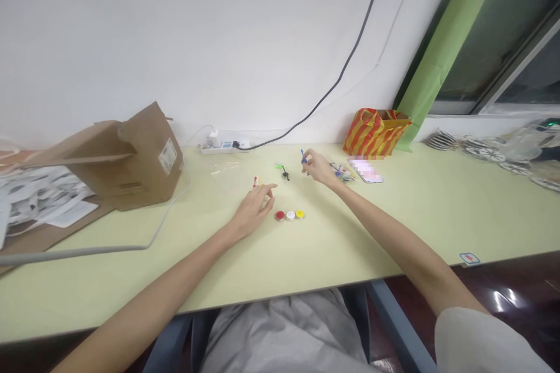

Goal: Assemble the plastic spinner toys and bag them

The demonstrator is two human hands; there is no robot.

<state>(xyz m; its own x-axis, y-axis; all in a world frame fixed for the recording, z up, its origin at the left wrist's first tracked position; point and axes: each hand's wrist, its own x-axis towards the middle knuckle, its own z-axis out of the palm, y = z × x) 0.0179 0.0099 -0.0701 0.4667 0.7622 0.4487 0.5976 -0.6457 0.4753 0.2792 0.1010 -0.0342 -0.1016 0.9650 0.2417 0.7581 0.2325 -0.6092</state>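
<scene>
Along the back edge of the worktop [350,233], a power strip [223,148] and a striped bag [375,133] sit against the white wall. Mid-worktop, the right hand [319,166] pinches a small blue piece [303,157] between its fingers; the left hand [252,213] has fingers slightly apart, beside a small red piece [256,182].

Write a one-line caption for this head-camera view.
Left hand near red, white and yellow discs; right hand holding a blue piece.
</scene>
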